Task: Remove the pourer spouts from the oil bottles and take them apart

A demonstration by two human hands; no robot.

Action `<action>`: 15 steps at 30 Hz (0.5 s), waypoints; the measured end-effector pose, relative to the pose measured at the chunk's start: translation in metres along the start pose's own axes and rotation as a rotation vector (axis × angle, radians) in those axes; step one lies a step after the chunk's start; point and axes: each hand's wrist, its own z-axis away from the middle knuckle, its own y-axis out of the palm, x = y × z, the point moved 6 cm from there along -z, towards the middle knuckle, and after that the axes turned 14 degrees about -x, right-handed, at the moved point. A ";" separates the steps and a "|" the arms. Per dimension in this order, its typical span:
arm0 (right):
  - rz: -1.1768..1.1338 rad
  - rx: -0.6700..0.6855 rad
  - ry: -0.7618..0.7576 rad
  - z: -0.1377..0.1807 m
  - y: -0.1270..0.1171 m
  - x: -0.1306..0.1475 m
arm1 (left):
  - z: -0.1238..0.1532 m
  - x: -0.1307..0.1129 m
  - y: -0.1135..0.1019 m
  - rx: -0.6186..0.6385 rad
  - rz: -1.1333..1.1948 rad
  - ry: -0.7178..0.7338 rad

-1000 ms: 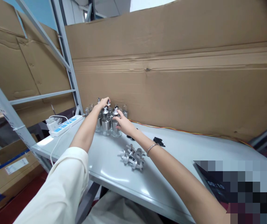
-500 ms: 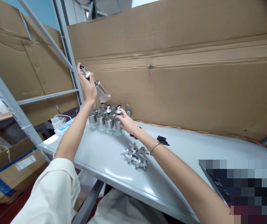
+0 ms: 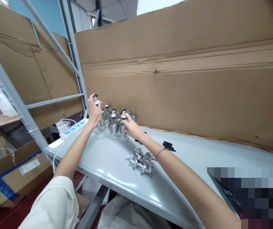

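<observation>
A cluster of small glass bottles (image 3: 114, 122) with silver collars and spout caps stands at the back left of a grey table (image 3: 117, 165). My left hand (image 3: 94, 111) is closed round one bottle (image 3: 99, 126) at the left edge of the cluster, its base down by the table. My right hand (image 3: 130, 126) rests with spread fingers against the bottles on the cluster's right side. A pile of loose silver spout caps (image 3: 141, 159) lies on the table beneath my right forearm.
A white power strip (image 3: 72, 128) with a cable lies at the table's left corner. Small black parts (image 3: 168, 145) sit further right, with coloured wires along a tall cardboard wall (image 3: 186, 82) behind. A metal rack post (image 3: 75, 54) rises at left; a cardboard box (image 3: 12, 178) sits on the floor.
My left hand lifted a bottle out of the cluster, tilted it high in the air, then brought it back down to the cluster's left edge. My right hand stayed on the bottles.
</observation>
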 end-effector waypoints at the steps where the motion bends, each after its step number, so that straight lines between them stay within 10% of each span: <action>1: 0.004 -0.003 0.000 0.000 0.000 0.000 | 0.002 0.002 0.002 0.022 -0.006 -0.006; 15: 0.023 -0.011 -0.025 0.000 0.001 -0.001 | 0.060 0.034 0.038 0.367 -0.370 -0.019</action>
